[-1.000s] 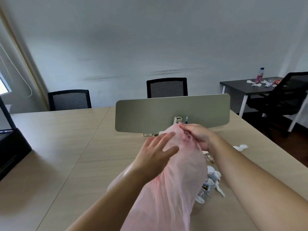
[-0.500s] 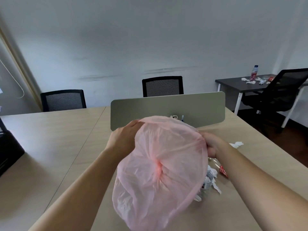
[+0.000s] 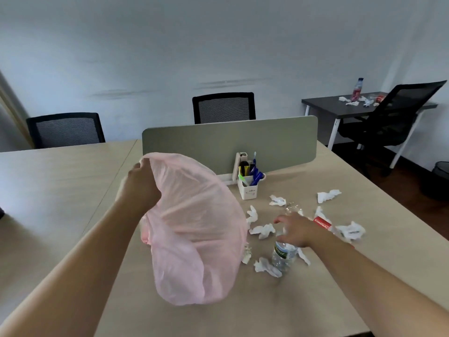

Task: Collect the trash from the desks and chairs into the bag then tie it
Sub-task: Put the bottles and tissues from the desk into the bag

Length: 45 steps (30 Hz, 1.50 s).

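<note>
Broadly, a pale wooden desk (image 3: 73, 215) fills the lower part of the view, with a grey-green divider panel (image 3: 218, 142) standing upright along its far edge. Two black mesh chairs (image 3: 223, 108) stand behind it against the wall. Off to the right and well apart is a dark desk with white legs (image 3: 325, 108).

Above the near middle of the pale desk hangs the thin pink translucent plastic bag (image 3: 194, 227). It is puffed out into a rounded, wrinkled dome, with its rim held high at the left and its bulging bottom close to the desktop. The film is thin enough to let the light through, and I can see nothing inside it.

The two hands are apart. The left hand (image 3: 138, 188) grips the bag's upper rim, with the fingers curled round the film. The right hand (image 3: 295, 229) holds nothing. Its fingers are spread and relaxed over the top of a clear plastic water bottle (image 3: 283, 255) just right of the bag; whether it touches the bottle I cannot tell.

A white pen holder (image 3: 247, 193) with blue and yellow pens stands at the foot of the divider. Crumpled white tissues (image 3: 328, 196) lie scattered round the bottle, and a red-and-white wrapper (image 3: 322, 223) lies beside the right wrist.
</note>
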{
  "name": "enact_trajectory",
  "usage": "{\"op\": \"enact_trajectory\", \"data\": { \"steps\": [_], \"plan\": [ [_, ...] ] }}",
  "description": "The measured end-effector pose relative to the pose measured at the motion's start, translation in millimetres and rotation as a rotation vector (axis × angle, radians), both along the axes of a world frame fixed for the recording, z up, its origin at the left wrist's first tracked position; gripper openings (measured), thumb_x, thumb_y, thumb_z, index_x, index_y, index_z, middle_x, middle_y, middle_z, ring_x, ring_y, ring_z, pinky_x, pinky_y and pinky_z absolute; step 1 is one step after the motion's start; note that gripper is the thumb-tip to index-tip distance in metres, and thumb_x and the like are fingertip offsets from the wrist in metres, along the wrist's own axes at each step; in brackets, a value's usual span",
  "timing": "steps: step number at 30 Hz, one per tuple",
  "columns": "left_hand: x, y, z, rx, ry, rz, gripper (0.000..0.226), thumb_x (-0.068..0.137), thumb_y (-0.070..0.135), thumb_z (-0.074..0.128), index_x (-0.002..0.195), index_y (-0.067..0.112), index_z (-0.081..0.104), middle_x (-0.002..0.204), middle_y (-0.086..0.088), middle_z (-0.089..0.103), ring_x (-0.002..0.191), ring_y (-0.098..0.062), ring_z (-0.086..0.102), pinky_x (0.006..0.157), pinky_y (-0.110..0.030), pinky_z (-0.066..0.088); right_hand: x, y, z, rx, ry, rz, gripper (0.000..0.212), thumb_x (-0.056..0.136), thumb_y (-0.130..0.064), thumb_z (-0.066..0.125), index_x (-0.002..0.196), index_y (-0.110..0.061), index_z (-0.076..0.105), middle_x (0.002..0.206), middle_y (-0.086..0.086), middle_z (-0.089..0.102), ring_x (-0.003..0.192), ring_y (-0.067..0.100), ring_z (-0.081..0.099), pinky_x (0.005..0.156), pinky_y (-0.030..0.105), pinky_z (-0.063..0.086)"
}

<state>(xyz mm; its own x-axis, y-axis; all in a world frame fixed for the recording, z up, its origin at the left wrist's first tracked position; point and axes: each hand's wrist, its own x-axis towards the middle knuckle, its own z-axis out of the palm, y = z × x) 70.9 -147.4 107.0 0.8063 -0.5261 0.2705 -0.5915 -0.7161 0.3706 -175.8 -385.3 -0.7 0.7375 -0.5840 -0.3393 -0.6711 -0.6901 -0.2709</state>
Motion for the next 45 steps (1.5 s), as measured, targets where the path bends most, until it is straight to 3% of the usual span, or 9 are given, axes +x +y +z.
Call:
{"op": "enact_trajectory", "data": {
  "steps": [4, 9, 15, 24, 28, 33, 39, 41, 45],
  "plan": [
    [-15, -15, -25, 0.059, 0.055, -0.018, 0.068, 0.074, -0.009, 0.053, 0.137, 0.002, 0.029, 0.128, -0.02, 0.048, 0.104, -0.04, 0.055, 0.072, -0.033, 0.04, 1, -1, -25, -0.123, -0.039, 0.004, 0.032, 0.086, -0.038, 0.063, 0.114, -0.024, 0.056, 0.123, 0.003, 0.056, 0.103, 0.017, 0.054, 0.087, 0.029, 0.043],
    [-31, -27, -33, 0.101, 0.118, -0.048, 0.06, 0.073, -0.01, 0.049, 0.129, 0.004, 0.034, 0.136, -0.016, 0.042, 0.104, -0.035, 0.054, 0.07, -0.032, 0.04, 20, -14, 51, -0.006, -0.085, 0.011, 0.011, 0.085, -0.029, 0.066, 0.088, -0.019, 0.066, 0.094, -0.002, 0.064, 0.085, 0.014, 0.058, 0.069, 0.025, 0.042],
    [-37, -25, -25, 0.039, 0.09, -0.143, 0.063, 0.069, -0.009, 0.05, 0.128, 0.012, 0.042, 0.128, -0.004, 0.05, 0.098, -0.029, 0.054, 0.068, -0.032, 0.045, 63, 29, 109, 0.419, -0.619, -0.01, 0.019, 0.086, -0.027, 0.067, 0.084, -0.008, 0.064, 0.064, -0.001, 0.055, 0.045, 0.011, 0.047, 0.04, 0.019, 0.041],
    [-28, 8, -29, 0.013, 0.137, -0.087, 0.086, 0.068, -0.007, 0.049, 0.142, 0.029, 0.025, 0.125, -0.002, 0.051, 0.084, -0.029, 0.055, 0.062, -0.03, 0.043, 143, 137, -55, 0.968, -0.542, -0.244, 0.019, 0.088, -0.006, 0.058, 0.074, -0.016, 0.052, 0.077, 0.003, 0.05, 0.056, 0.015, 0.05, 0.046, 0.023, 0.047],
    [-26, 10, -39, 0.002, 0.191, -0.071, 0.092, 0.07, -0.007, 0.047, 0.147, 0.033, 0.016, 0.136, -0.001, 0.044, 0.087, -0.028, 0.055, 0.066, -0.034, 0.049, 141, 136, -72, 1.052, -0.441, -0.2, 0.021, 0.087, 0.001, 0.056, 0.103, -0.012, 0.058, 0.087, 0.003, 0.051, 0.063, 0.016, 0.053, 0.062, 0.027, 0.049],
    [-10, 12, -44, -0.011, 0.155, -0.028, 0.09, 0.072, -0.008, 0.05, 0.148, 0.028, 0.019, 0.154, 0.003, 0.028, 0.117, -0.029, 0.051, 0.074, -0.024, 0.039, 151, 96, -14, 0.747, -0.115, 0.186, 0.045, 0.091, -0.019, 0.059, 0.134, -0.009, 0.05, 0.129, 0.006, 0.049, 0.105, 0.019, 0.059, 0.066, 0.022, 0.052],
    [18, 6, -49, -0.054, 0.124, 0.005, 0.088, 0.071, -0.009, 0.057, 0.147, 0.021, 0.024, 0.154, 0.001, 0.029, 0.129, -0.027, 0.044, 0.084, -0.023, 0.036, 188, 18, 65, 0.56, -0.302, 0.072, 0.016, 0.093, -0.017, 0.051, 0.084, -0.008, 0.062, 0.087, 0.01, 0.068, 0.064, 0.018, 0.064, 0.053, 0.023, 0.049],
    [17, 5, -51, -0.045, 0.124, -0.007, 0.088, 0.072, -0.008, 0.056, 0.147, 0.022, 0.023, 0.154, 0.001, 0.03, 0.125, -0.029, 0.046, 0.082, -0.025, 0.038, 203, 6, 53, 0.308, -0.395, 0.026, 0.013, 0.092, -0.019, 0.052, 0.095, -0.013, 0.063, 0.106, 0.011, 0.067, 0.083, 0.022, 0.064, 0.067, 0.028, 0.049],
    [19, 4, -58, -0.013, 0.152, 0.001, 0.09, 0.072, -0.005, 0.056, 0.149, 0.023, 0.018, 0.155, 0.0, 0.028, 0.122, -0.031, 0.049, 0.083, -0.03, 0.044, 221, -9, 0, -0.003, -0.106, 0.24, 0.048, 0.091, -0.023, 0.054, 0.138, -0.027, 0.044, 0.148, 0.007, 0.033, 0.126, 0.028, 0.046, 0.103, 0.033, 0.04]
  ]
}}
